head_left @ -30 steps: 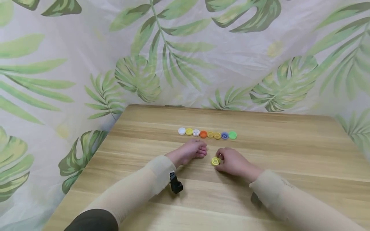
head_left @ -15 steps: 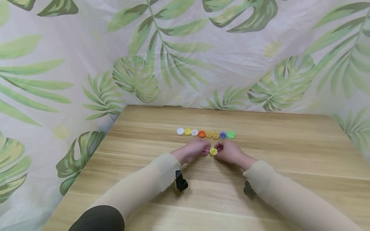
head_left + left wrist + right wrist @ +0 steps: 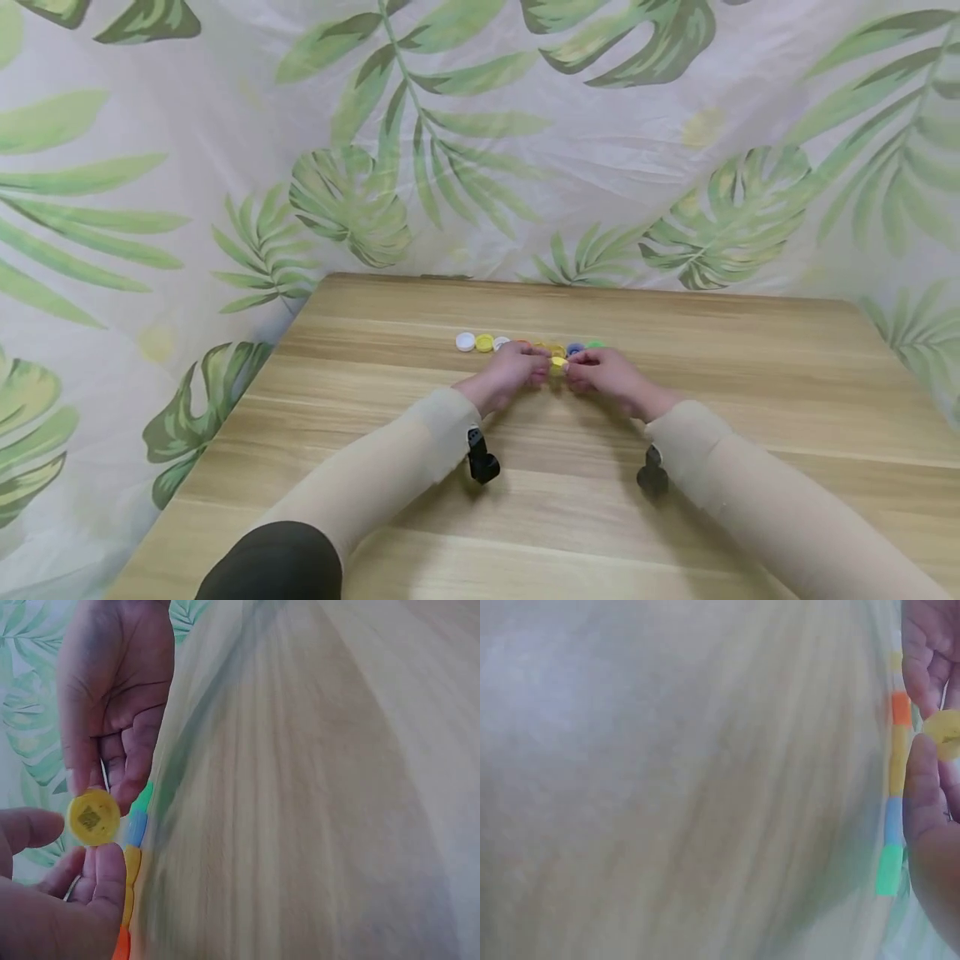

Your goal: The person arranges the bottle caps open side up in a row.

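A round yellow bottle cap is held up between my two hands, just in front of a row of caps. My right hand pinches its right edge with thumb and fingertips. From the other side, my left hand has its fingertips at the cap's left edge. In the left wrist view the cap shows a dark square mark on its face, with left fingertips against its lower rim. The right wrist view shows only part of the cap, cut off by the frame edge.
The row behind the hands includes a white cap, a yellow cap, a blue cap and a green cap; the hands partly cover it. A wooden table meets a leaf-print cloth at the back.
The right hand has brought the yellow cap from nearer the body forward towards the row and tilted it up. The left hand has moved in and its fingertips now meet the cap.
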Demonstrator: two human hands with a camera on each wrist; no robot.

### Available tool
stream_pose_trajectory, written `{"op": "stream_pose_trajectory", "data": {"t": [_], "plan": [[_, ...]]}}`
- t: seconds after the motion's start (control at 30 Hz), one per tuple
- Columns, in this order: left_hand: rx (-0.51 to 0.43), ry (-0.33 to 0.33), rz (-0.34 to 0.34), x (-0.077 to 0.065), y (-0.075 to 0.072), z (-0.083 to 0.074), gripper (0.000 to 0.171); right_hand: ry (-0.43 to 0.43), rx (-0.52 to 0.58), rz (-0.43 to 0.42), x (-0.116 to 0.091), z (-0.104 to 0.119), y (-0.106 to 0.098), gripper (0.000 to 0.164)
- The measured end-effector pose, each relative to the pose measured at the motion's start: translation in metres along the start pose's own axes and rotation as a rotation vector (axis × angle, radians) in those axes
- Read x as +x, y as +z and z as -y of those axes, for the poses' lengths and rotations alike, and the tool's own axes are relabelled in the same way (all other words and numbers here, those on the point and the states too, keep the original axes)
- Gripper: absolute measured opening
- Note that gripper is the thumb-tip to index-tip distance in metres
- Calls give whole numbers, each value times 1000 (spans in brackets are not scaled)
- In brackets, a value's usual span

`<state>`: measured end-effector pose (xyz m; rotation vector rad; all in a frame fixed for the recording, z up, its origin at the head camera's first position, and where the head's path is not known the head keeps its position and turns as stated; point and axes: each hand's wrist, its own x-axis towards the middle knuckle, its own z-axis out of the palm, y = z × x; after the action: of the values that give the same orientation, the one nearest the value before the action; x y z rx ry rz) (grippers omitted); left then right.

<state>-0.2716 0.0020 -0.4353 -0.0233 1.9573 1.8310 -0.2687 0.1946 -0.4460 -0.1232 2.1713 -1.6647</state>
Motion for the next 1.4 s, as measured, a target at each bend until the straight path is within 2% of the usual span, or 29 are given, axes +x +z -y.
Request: {"op": "stream_pose_trajectory", "data": {"t": [0.23,0.4,0.53,0.73,0.83,1.1,1.27,1.4], "plan": [[-104,28,-34,8,11,0,15,-10,87,-49,-3,6,-7,29],[-136,24,-44,12,17,-2,24,-26,143,-146,-2,10,-10,24],[-199,19,-55,14,21,-7,34,-39,136,-191,-1,12,-10,22],[-282,28,-87,16,29,-12,45,8,177,-207,1,17,-11,46],[-295,36,-88,18,32,-13,48,12,168,-207,0,19,-13,54],[-280,35,-74,18,41,-15,50,40,112,-211,-2,20,-21,63],[-251,39,-62,20,47,-17,53,45,106,-228,-2,20,-25,62],[-279,45,-84,25,53,-17,52,30,121,-230,-2,19,-30,58]]}}
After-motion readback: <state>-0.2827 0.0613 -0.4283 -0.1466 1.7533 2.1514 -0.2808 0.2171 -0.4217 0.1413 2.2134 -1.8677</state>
